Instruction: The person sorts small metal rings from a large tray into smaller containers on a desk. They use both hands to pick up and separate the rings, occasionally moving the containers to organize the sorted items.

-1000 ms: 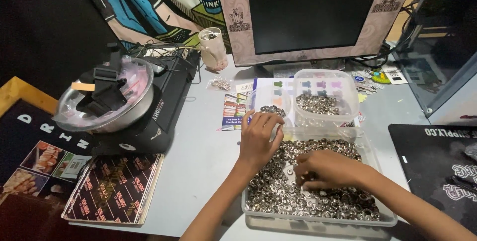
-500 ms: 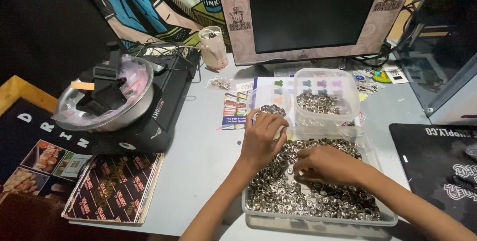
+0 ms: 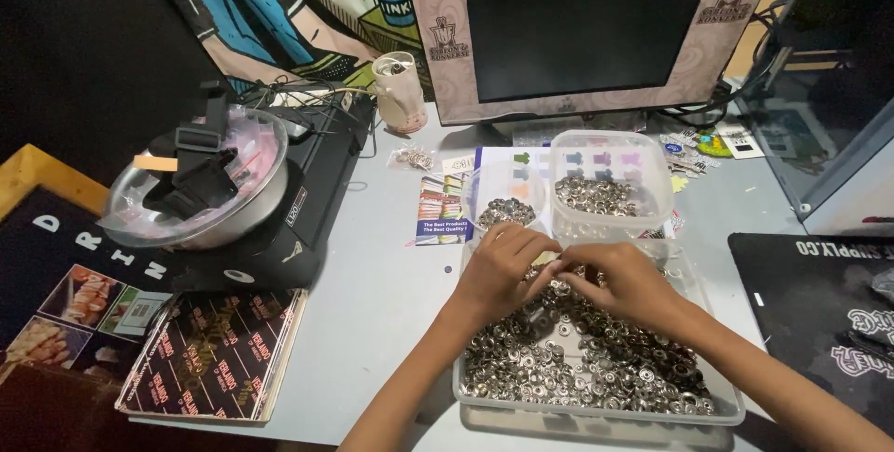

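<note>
A clear plastic tray (image 3: 596,410) full of small silver metal snap parts (image 3: 596,368) sits on the grey table in front of me. My left hand (image 3: 498,270) and my right hand (image 3: 619,280) meet over the tray's far end, fingertips pinched together on a small metal piece between them. Just beyond the hands stand a small round clear cup (image 3: 507,196) and a larger clear tub (image 3: 610,182), each holding more silver pieces.
A dark monitor (image 3: 582,24) stands at the back. A black machine with a clear bowl (image 3: 200,191) sits at left, booklets (image 3: 214,350) before it. A black mat (image 3: 819,312) lies at right; a small jar (image 3: 400,89) and colour cards lie behind.
My left hand has drawn back from the small cup toward the tray, and my right hand has lifted out of the pieces to meet it.
</note>
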